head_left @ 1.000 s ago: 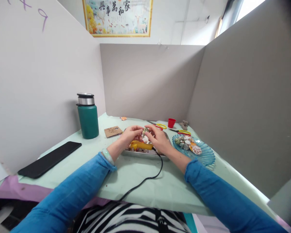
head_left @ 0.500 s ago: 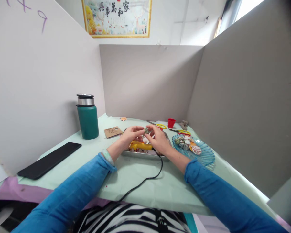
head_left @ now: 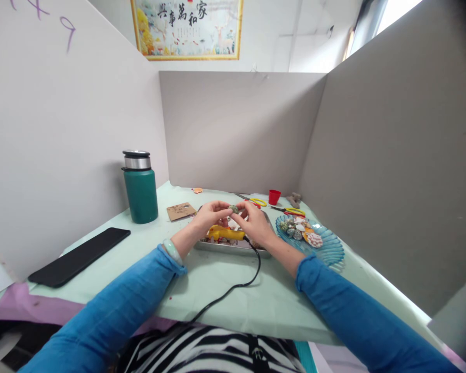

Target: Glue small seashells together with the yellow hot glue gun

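Between my left hand (head_left: 213, 213) and my right hand (head_left: 253, 220) is a small greenish shell (head_left: 234, 209), pinched by the fingertips of both. They hold it above a metal tray (head_left: 233, 249) of small pieces, partly hidden by my hands. In the tray lies a yellow glue gun (head_left: 227, 233), just below my fingers, with its black cord (head_left: 233, 287) running toward me over the table edge. To the right of my right hand sits a blue scalloped glass plate (head_left: 330, 248) holding several shells (head_left: 297, 228).
At the left stand a green bottle (head_left: 141, 194) and a flat black object (head_left: 81, 256). A brown card (head_left: 180, 211) lies left of the tray. Behind are yellow-handled scissors (head_left: 258, 202), a second pair (head_left: 293, 211) and a red cup (head_left: 274, 197). Grey partitions (head_left: 241, 129) enclose the table.
Both hands stay over the tray, with only a slight shift of the fingers around the shell. Nothing else has visibly moved.
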The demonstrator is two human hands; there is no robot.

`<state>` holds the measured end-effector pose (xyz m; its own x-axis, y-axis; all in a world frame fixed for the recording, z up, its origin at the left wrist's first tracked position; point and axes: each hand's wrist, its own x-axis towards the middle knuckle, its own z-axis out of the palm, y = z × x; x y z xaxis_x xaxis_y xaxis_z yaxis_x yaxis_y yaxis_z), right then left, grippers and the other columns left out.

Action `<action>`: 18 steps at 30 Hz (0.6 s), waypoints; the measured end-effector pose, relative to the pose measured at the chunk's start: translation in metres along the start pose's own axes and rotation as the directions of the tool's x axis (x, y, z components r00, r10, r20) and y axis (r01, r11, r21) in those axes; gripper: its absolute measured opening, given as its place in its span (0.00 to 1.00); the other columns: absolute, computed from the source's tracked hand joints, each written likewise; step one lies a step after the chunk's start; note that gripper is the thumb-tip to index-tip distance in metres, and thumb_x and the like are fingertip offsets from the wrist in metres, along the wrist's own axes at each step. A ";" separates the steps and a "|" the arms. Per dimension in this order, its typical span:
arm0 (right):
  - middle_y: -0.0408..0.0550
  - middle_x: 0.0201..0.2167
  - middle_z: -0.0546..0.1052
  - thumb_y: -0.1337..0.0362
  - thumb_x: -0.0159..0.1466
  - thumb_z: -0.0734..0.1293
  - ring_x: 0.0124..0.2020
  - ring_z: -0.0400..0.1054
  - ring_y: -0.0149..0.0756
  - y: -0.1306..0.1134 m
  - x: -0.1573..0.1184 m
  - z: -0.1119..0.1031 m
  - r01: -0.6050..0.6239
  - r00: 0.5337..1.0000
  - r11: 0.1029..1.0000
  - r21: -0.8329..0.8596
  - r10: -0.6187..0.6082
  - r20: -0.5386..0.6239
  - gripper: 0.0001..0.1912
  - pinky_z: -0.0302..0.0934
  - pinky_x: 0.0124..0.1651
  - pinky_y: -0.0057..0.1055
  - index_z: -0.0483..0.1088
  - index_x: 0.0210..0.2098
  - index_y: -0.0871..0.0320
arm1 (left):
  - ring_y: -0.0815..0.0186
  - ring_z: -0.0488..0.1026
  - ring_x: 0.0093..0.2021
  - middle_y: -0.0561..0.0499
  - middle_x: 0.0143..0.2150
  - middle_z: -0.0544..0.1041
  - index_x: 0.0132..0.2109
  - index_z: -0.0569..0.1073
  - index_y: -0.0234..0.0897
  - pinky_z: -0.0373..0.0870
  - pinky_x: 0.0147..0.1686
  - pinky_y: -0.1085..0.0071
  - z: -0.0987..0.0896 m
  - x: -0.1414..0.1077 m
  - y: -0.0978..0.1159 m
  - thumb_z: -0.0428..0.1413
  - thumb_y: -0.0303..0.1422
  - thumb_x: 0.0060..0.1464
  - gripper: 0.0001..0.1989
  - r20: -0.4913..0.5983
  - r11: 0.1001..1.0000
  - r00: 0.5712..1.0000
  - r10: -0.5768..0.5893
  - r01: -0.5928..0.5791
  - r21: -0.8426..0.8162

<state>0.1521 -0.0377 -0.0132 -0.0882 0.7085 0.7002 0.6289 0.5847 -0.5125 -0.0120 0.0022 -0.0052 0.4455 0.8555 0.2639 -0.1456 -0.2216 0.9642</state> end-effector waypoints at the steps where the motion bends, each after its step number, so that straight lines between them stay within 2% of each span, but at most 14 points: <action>1: 0.45 0.33 0.73 0.57 0.60 0.64 0.27 0.66 0.30 0.000 0.000 0.000 -0.012 1.000 1.000 0.008 0.012 0.004 0.10 0.59 0.31 0.29 0.67 0.36 0.57 | 0.72 0.71 0.23 0.51 0.30 0.74 0.40 0.69 0.32 0.69 0.26 0.73 0.000 0.000 0.000 0.65 0.36 0.42 0.20 0.014 1.000 1.000 0.000 0.000 0.000; 5: 0.44 0.31 0.72 0.57 0.58 0.66 0.27 0.67 0.31 0.001 0.001 0.000 -0.041 0.999 0.998 0.039 0.040 0.022 0.11 0.59 0.30 0.28 0.65 0.35 0.58 | 0.72 0.71 0.24 0.53 0.29 0.72 0.41 0.69 0.33 0.70 0.27 0.72 0.000 -0.001 -0.001 0.65 0.37 0.42 0.21 0.064 0.999 0.998 0.002 -0.005 0.048; 11: 0.44 0.32 0.72 0.58 0.57 0.66 0.28 0.67 0.31 0.005 0.000 0.004 -0.035 0.998 0.998 0.045 0.032 0.053 0.11 0.59 0.30 0.28 0.65 0.35 0.57 | 0.72 0.70 0.23 0.54 0.25 0.71 0.38 0.68 0.33 0.69 0.27 0.73 0.001 -0.001 0.000 0.61 0.43 0.47 0.19 0.074 0.988 0.997 0.036 -0.047 0.145; 18: 0.44 0.32 0.72 0.57 0.58 0.65 0.28 0.67 0.31 0.009 0.001 0.006 -0.019 0.996 0.998 0.063 0.013 0.085 0.11 0.59 0.30 0.29 0.64 0.36 0.57 | 0.72 0.70 0.22 0.56 0.24 0.69 0.37 0.66 0.33 0.70 0.27 0.72 0.003 -0.001 0.000 0.62 0.42 0.46 0.19 0.080 0.982 0.994 0.069 -0.082 0.171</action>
<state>0.1535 -0.0294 -0.0203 -0.1452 0.7474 0.6483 0.5802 0.5951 -0.5561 -0.0103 -0.0003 -0.0053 0.5033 0.7980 0.3314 -0.0282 -0.3682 0.9293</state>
